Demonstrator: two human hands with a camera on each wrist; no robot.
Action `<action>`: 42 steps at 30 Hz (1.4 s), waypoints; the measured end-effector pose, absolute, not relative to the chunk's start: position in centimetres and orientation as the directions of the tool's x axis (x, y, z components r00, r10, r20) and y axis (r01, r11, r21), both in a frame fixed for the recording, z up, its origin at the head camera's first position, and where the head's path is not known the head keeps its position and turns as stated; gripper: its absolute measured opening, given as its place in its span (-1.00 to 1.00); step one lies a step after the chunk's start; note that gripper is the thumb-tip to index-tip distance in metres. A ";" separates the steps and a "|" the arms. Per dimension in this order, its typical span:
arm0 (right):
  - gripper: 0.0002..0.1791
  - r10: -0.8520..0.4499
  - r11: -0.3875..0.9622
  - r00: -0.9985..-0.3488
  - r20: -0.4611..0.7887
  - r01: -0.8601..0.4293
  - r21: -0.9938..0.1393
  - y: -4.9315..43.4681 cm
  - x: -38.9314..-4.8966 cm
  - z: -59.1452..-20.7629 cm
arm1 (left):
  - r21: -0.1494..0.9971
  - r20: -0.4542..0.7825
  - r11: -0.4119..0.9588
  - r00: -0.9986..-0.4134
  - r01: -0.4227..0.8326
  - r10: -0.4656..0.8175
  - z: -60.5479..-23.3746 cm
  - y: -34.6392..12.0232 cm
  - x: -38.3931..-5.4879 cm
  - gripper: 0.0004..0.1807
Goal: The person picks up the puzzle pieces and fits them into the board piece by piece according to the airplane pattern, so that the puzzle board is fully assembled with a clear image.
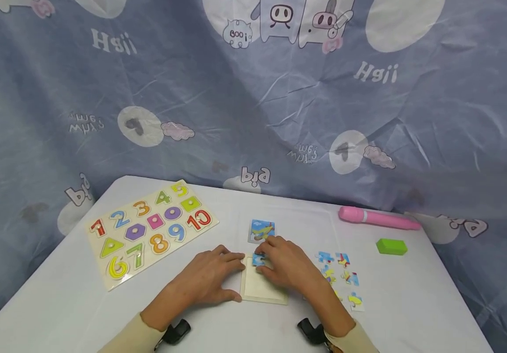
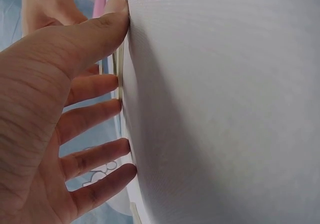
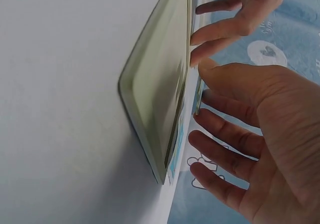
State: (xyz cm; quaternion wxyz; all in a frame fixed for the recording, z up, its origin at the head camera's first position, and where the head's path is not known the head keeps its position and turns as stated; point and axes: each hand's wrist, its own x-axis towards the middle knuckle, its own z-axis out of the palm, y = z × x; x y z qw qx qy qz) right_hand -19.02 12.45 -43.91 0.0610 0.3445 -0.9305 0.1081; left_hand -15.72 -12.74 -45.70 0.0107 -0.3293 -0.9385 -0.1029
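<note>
A small wooden puzzle tray with a raised rim lies at the front middle of the white table. My left hand is at its left side, thumb and fingertips against the edge; in the left wrist view those fingers are spread and nearly straight. Over the tray's far left corner, my right hand pinches a blue jigsaw piece between thumb and fingers. The right wrist view shows this piece edge-on, close above the tray. Just beyond lies a picture card of a yellow airplane, partly covered by right fingertips.
Several loose jigsaw pieces lie right of the tray, some hidden by my right forearm. A number and shape board occupies the left side. At the far right are a pink cylinder and a green block. A patterned curtain hangs behind.
</note>
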 end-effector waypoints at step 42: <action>-0.67 -0.652 0.718 -0.740 0.165 -0.673 -0.176 11.1 -18.8 -44.4 | 0.206 0.106 0.751 -0.777 0.628 0.621 -45.6 -12.9 -15.7 -0.28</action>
